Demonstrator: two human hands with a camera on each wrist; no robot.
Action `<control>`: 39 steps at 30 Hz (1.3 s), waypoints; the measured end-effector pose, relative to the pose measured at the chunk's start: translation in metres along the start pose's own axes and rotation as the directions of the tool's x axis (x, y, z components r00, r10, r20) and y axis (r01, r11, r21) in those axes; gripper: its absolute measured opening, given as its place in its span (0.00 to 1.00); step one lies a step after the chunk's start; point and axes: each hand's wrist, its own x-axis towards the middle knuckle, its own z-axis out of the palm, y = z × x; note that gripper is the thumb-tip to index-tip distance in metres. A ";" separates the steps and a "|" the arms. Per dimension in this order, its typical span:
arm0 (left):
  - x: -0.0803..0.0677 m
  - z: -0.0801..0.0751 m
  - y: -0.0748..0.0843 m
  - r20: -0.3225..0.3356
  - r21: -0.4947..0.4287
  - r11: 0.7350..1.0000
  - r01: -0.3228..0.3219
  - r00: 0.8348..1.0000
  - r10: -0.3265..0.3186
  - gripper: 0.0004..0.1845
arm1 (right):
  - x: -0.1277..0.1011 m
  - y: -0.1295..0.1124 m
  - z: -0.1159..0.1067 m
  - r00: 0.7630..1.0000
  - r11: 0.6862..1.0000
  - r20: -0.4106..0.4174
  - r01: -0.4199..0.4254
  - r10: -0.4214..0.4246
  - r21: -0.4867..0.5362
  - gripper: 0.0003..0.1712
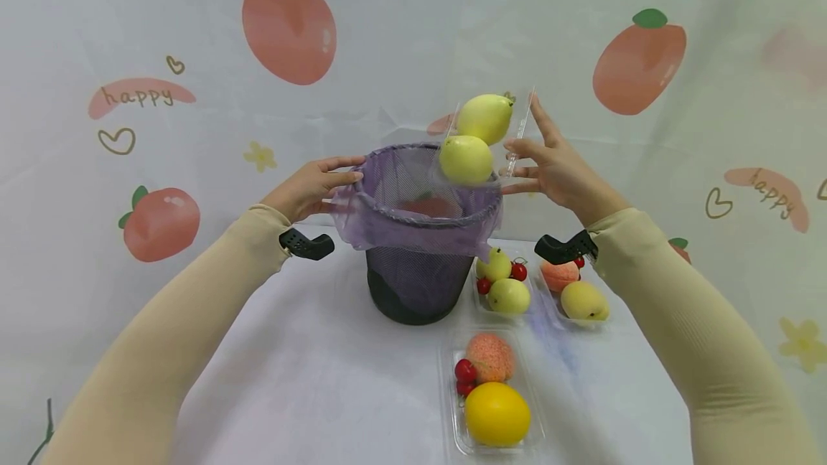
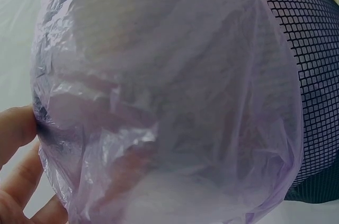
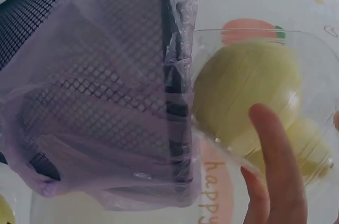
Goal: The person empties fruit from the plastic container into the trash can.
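Note:
A black mesh waste bin [image 1: 413, 282], lined with a purple plastic bag [image 1: 413, 232] folded over its rim, stands tilted on the table. My left hand [image 1: 314, 186] grips the bin's left rim through the bag; in the left wrist view its fingertips [image 2: 18, 128] press against the bag's edge. My right hand [image 1: 555, 171] holds a clear plastic box [image 1: 522, 128] on its side above the right rim. Two yellow-green fruits [image 1: 466, 161] sit in the box, close over the bin's opening. In the right wrist view a finger [image 3: 278, 166] lies across the box.
Right of the bin stand two clear boxes, one with yellow-green fruits [image 1: 509, 296] and cherries, one with a yellow fruit [image 1: 583, 301] and an orange-pink fruit. Nearer on the white table [image 1: 310, 379] is another box with a yellow-orange fruit [image 1: 497, 414], a pink ball-like fruit and cherries.

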 end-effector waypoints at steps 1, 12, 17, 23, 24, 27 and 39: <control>0.000 0.000 0.000 -0.001 0.002 1.000 -0.001 1.000 0.001 0.28 | 0.001 0.000 0.001 1.000 1.000 0.000 0.001 -0.001 -0.022 0.48; -0.001 0.000 0.000 -0.001 0.009 1.000 0.000 1.000 0.000 0.29 | 0.007 -0.006 0.010 0.999 0.984 0.045 0.005 0.003 -0.176 0.50; -0.001 0.000 0.000 0.000 -0.002 1.000 -0.002 1.000 0.002 0.29 | 0.012 -0.007 0.014 0.998 0.967 0.065 0.020 -0.004 -0.255 0.50; -0.001 0.001 0.000 -0.003 -0.005 1.000 0.002 1.000 -0.002 0.29 | 0.014 -0.008 0.021 0.997 0.935 0.077 0.042 -0.015 -0.353 0.50; -0.001 0.001 0.000 -0.003 -0.006 1.000 0.003 1.000 -0.003 0.29 | 0.014 -0.008 0.022 0.997 0.930 0.078 0.046 -0.019 -0.366 0.50; 0.000 0.001 0.000 -0.004 -0.005 1.000 0.008 1.000 -0.008 0.29 | 0.014 -0.009 0.025 0.996 0.916 0.079 0.057 -0.028 -0.397 0.50; 0.000 0.001 -0.001 -0.009 0.011 1.000 0.004 1.000 -0.004 0.28 | 0.017 -0.009 0.028 0.996 0.877 0.078 0.079 -0.048 -0.474 0.50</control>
